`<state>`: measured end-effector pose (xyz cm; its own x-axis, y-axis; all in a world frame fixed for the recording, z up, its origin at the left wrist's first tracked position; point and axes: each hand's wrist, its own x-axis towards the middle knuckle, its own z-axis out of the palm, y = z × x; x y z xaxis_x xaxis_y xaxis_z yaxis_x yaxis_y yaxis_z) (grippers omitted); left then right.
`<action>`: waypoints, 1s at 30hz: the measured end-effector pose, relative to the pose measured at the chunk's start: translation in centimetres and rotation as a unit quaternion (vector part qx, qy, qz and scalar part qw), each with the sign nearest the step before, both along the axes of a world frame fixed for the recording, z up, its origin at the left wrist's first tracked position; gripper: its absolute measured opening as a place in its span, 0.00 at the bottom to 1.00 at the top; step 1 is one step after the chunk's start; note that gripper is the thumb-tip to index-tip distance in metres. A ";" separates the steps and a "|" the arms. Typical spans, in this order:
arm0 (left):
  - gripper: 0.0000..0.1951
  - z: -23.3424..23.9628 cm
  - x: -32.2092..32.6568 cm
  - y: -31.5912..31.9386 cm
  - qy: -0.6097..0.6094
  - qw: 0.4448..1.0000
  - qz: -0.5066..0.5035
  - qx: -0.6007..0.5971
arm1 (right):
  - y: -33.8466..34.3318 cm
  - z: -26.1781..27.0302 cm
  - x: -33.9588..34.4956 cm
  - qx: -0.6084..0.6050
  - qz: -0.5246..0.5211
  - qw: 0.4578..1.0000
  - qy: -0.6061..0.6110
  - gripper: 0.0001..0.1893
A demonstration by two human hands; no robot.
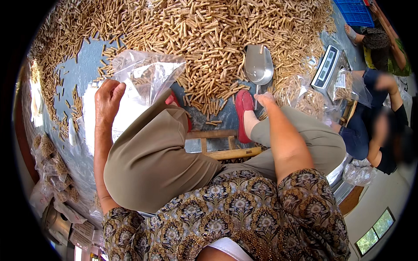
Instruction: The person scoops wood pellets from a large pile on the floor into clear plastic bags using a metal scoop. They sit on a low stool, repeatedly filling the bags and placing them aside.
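Note:
My left hand (109, 99) is at the left, its fingers curled, at the near edge of a clear plastic bag (153, 70); whether it pinches the bag I cannot tell. The bag lies over white sheets (96, 114) and the pile's edge. My right hand (265, 99) holds the handle of a metal scoop (258, 65), whose bowl points away from me against a large heap of short brown sticks (209, 42). One stick lies at the bowl's far rim; the rest of the bowl shows bare metal. Filled clear bags (308, 98) stand right of my right hand.
A digital scale (326, 67) stands at the right beside another filled bag (343, 84). Two people sit at the right, one near a blue plastic basket (354, 11). A low wooden stool (228, 153) is between my legs. More filled bags (54, 163) lie at the lower left.

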<state>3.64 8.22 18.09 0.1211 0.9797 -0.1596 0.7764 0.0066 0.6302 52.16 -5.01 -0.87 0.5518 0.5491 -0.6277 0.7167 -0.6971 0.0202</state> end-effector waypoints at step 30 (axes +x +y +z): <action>0.15 3.5 -0.6 4.4 0.286 0.952 -0.007 0.107 | 0.0 8.3 -10.6 -0.086 -0.161 0.952 0.244 0.14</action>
<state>3.01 12.65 21.60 0.0872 0.9962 0.0001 0.9922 -0.0868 0.0894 41.54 -5.03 7.43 0.2933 0.2670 -0.9180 0.4189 -0.8990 -0.1277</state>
